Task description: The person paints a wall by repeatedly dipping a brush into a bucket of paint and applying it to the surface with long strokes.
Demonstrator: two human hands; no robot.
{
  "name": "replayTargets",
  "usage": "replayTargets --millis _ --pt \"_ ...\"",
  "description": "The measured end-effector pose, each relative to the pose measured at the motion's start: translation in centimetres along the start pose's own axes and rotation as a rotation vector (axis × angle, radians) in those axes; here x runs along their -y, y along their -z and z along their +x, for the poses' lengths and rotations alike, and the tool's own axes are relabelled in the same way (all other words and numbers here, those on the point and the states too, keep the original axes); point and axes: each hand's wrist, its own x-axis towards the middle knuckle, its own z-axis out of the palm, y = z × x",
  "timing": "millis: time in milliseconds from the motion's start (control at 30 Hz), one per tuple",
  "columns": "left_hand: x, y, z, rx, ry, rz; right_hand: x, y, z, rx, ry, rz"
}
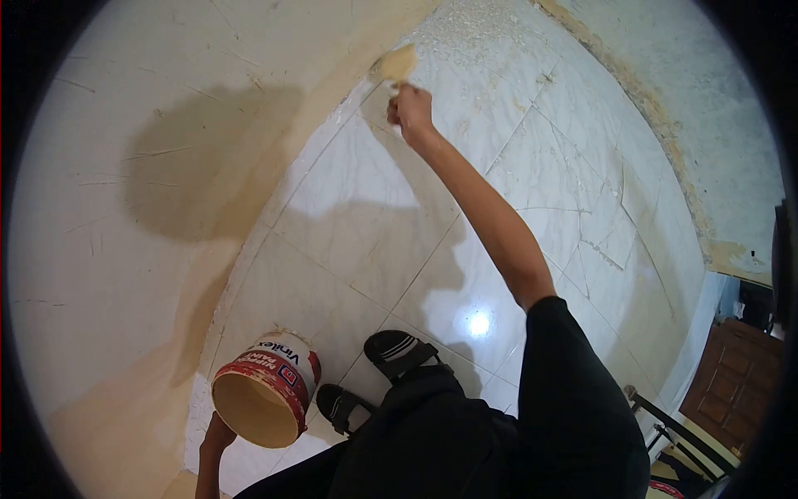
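Note:
My right hand [411,112] is stretched far forward, its fingers closed around a wide, cream-coated paintbrush [397,63]. The brush is slightly blurred and overlaps the foot of the left wall [166,125], where wall meets floor. At the lower left, my left hand [218,434] grips a red and white paint bucket [287,366] by its side, with part of the hand hidden behind it. The bucket is tilted so its mouth faces me, showing a cream-coated inside.
Marble-patterned tiles [357,249] cover the floor, some cracked toward the right. White flakes [474,29] are scattered in the far corner. My sandals [399,349] stand beside the bucket. A dark metal frame [682,437] and a brown wooden panel [731,378] are at the lower right.

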Motion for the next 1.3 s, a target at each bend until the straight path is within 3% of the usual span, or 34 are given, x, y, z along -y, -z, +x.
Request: replayTargets --millis 67,133,167,300,367,400,500,533,667,767,833,900,1033,1100,1133,1200,1300 --pt "0.2 0.4 0.2 0.008 0.003 0.027 0.4 -1.1 3.5 -0.062 0.064 0.017" --pt "0.6 1.3 0.6 0.152 0.161 0.054 0.7 -2.1 5.0 -0.089 -0.05 0.061" --pt "0.5 1.3 0.5 0.147 0.161 0.053 0.3 -2.9 5.0 -0.088 -0.076 -0.058" --pt "0.5 1.1 -0.2 0.09 0.213 0.044 -0.7 -3.2 -0.5 0.009 -0.082 -0.111" --pt "1.7 0.7 -0.5 0.094 0.218 0.015 -0.2 -0.7 -2.1 0.403 -0.375 -0.095" --pt "1.9 0.6 -0.5 0.111 0.208 0.054 0.1 0.0 -2.4 0.405 -0.372 -0.095" --pt "1.9 1.0 -0.8 0.138 0.27 0.082 0.5 0.9 -2.1 0.185 -0.084 -0.075" --pt "1.4 1.3 -0.7 0.146 0.331 0.071 1.1 0.3 -0.5 0.032 -0.12 0.02" --pt "1.1 1.7 0.0 0.126 0.216 0.037 0.2 0.4 7.0 0.037 -0.146 0.155" --pt "1.4 1.6 0.7 0.114 0.175 0.114 0.0 -1.2 7.1 0.032 -0.184 0.138" --pt "0.8 1.6 0.9 0.048 0.074 -0.069 -0.6 -1.8 5.3 0.042 -0.189 0.073" --pt "0.4 1.6 1.1 0.043 0.111 -0.091 0.1 -0.8 3.1 0.249 -0.25 -0.11" --pt "1.2 1.4 0.7 0.042 0.154 -0.108 2.0 1.3 -1.6 0.437 -0.394 -0.092" --pt "1.7 1.6 0.8 0.055 0.151 -0.068 1.9 1.3 -2.1 0.251 -0.233 -0.068" --pt "1.8 1.7 0.7 0.071 0.146 -0.026 1.8 1.1 -1.5 0.252 -0.234 -0.067" --pt "1.7 2.0 0.8 0.064 0.151 -0.015 1.8 0.2 1.0 0.033 -0.183 0.094" --pt "-0.1 2.5 1.2 0.028 0.116 -0.042 1.7 -0.2 4.5 0.038 -0.132 0.121"
